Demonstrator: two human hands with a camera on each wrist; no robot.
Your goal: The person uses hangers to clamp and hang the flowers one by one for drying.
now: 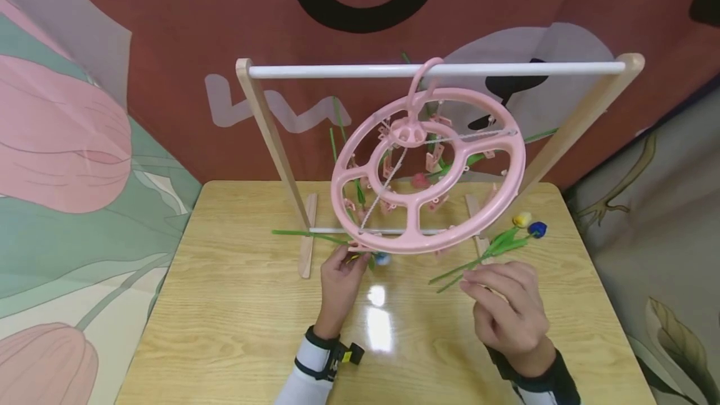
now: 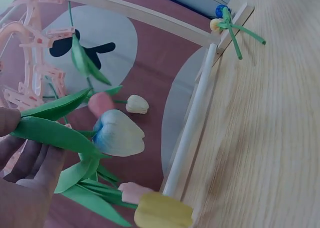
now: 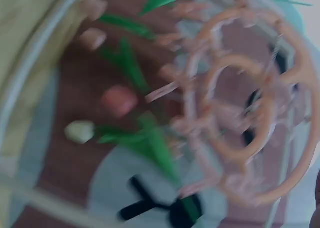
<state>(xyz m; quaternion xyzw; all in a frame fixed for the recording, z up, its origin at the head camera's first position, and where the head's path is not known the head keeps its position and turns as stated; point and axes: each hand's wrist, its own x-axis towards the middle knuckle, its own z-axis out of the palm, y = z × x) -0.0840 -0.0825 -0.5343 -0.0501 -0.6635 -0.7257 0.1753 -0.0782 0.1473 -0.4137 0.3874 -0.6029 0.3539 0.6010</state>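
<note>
Both hands are bare. The left hand (image 1: 339, 281) joins a white sleeve (image 1: 306, 377); a black wrist strap (image 1: 326, 355) encircles it and carries a small black block with a yellow mark. The right hand (image 1: 509, 311) joins a black cuff (image 1: 548, 377) — white sleeve fabric shows below it.

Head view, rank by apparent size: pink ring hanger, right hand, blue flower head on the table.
1. pink ring hanger, largest by far, though it hangs nearer the camera than the table.
2. right hand.
3. blue flower head, clearly smallest.
</note>
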